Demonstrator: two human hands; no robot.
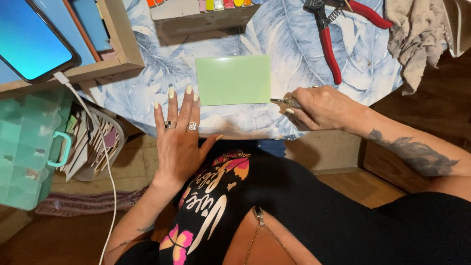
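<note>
Scoring looks to be the step in hand: our green tile (233,79) lies flat on the leaf-print cloth (304,44), and our right hand (321,107), at the tile's 4 o'clock, is closed around a small metal tool (283,101) whose tip meets the tile's right edge. Our left hand (179,131) spreads open at 7 o'clock, fingertips just short of the tile. We judge the next move calls for a steadied tile. At 1 o'clock lie red pliers (327,34). At 9 o'clock a teal box (24,147) has unclear contents; beside it a basket (112,128) holds flat pieces.
</note>
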